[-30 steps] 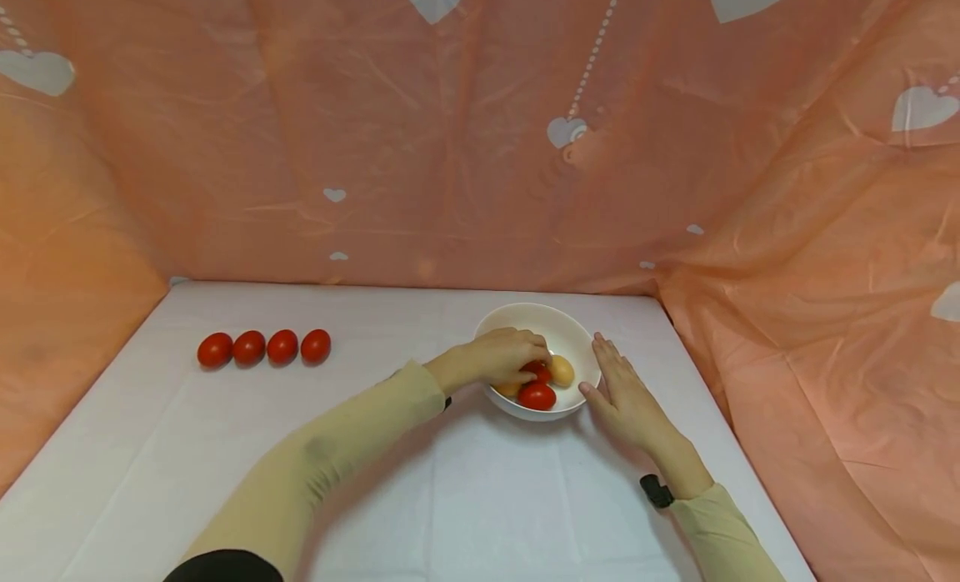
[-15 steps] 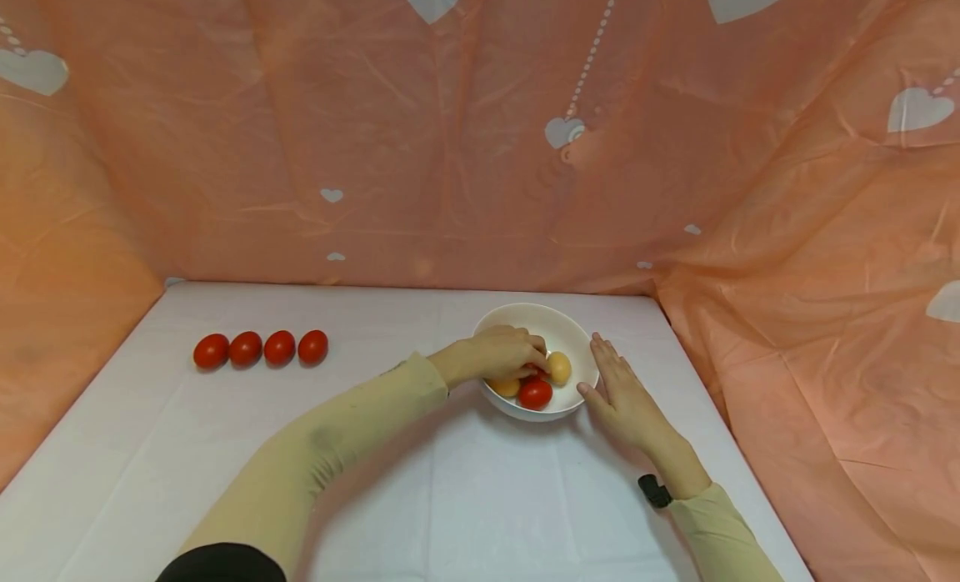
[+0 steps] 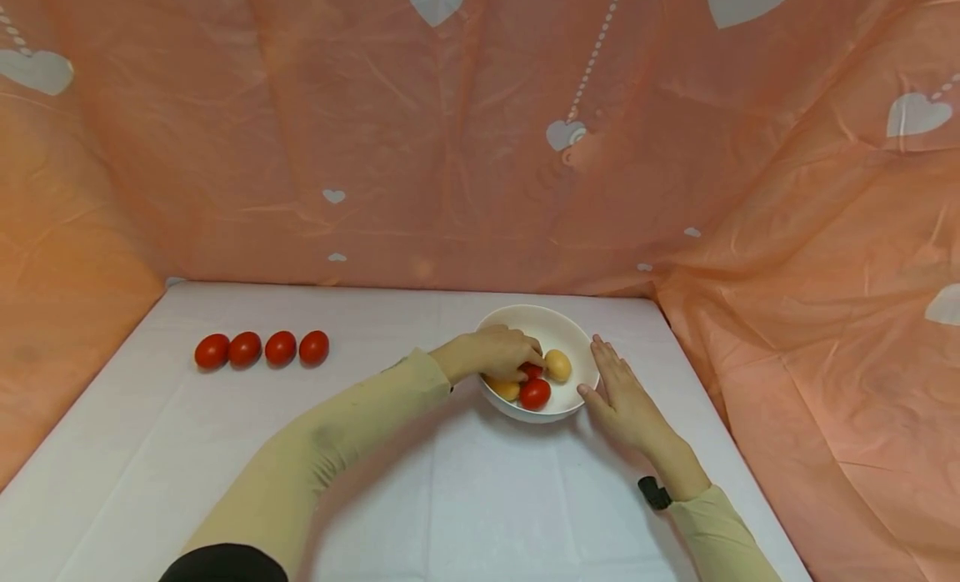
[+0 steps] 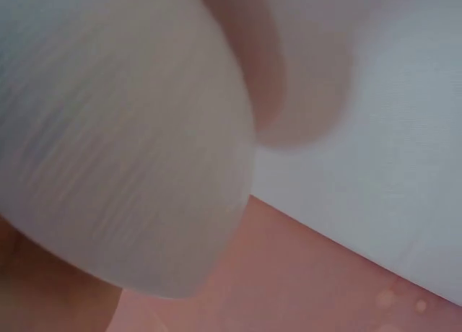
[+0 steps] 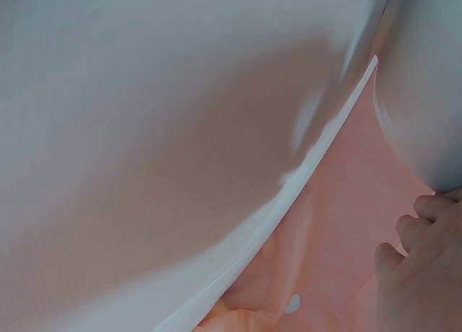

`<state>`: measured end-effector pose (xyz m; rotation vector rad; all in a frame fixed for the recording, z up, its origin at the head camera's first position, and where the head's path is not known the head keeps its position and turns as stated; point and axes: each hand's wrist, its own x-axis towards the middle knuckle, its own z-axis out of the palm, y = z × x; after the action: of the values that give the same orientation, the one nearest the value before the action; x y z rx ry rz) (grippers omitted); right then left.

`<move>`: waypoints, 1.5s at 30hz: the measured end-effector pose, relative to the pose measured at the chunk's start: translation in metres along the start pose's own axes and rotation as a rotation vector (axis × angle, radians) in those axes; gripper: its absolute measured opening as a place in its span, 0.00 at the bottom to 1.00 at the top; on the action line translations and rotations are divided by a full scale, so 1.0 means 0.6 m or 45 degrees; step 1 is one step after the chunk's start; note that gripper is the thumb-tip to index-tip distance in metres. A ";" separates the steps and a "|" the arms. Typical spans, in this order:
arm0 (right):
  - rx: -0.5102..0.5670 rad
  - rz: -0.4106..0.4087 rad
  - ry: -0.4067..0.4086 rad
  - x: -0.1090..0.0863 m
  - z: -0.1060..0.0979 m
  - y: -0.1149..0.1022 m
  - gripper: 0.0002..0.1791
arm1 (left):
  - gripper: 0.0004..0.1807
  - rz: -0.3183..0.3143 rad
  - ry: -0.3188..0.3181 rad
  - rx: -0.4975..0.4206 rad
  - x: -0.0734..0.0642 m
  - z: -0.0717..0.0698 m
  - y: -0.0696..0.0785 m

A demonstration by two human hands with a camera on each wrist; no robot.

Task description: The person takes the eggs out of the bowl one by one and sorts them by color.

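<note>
Four red tomatoes (image 3: pixel 245 349), smooth, glossy and egg-shaped, sit in a short row toward the left end of the counter (image 3: pixel 480 499), just beside one another. A white cloth with soft creases covers the counter; behind it hangs a wrinkled orange sheet (image 3: pixel 450 148) printed with pale hearts and dotted strings. Next along, a beige sleeve (image 3: pixel 337 440) of thin, lightly rucked fabric slants up to the bowl (image 3: pixel 570 336), which is round, smooth and white, and stands upright right of the counter's middle. Inside it, left to right, lie a yellow fruit (image 3: pixel 504 390) partly covered by the hand, a nearer red tomato (image 3: pixel 535 394), and a rounder yellow fruit (image 3: pixel 557 365) against the inner side. At the far right, a small black device (image 3: pixel 654 493) shows at the wrist, above the right sleeve (image 3: pixel 723 528).

The left grip (image 3: pixel 498 352) reaches inside the bowl, curled, with finger and thumb together on another red tomato (image 3: pixel 532 370), mostly hidden; whether that tomato touches the bowl's bottom cannot be told. The right grip (image 3: pixel 622 403) lies flat along the bowl's right side, fingers straight and side by side, thumb spread apart at the rim, clamped on nothing.
</note>
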<state>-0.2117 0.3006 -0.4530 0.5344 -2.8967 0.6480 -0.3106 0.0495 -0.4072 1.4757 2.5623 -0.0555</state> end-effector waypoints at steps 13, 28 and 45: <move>-0.005 -0.020 0.022 0.002 0.004 0.002 0.42 | 0.27 -0.076 -0.078 -0.163 0.007 -0.014 0.004; 0.001 -0.020 0.017 0.006 0.005 0.001 0.43 | 0.27 -0.046 -0.014 -0.216 0.003 -0.011 -0.003; -0.015 -0.014 0.021 -0.001 0.002 0.002 0.42 | 0.27 -0.006 0.145 -0.180 -0.011 -0.011 0.005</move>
<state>-0.2116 0.3013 -0.4544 0.5398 -2.8783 0.6301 -0.3056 0.0463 -0.3992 1.4594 2.5964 0.2109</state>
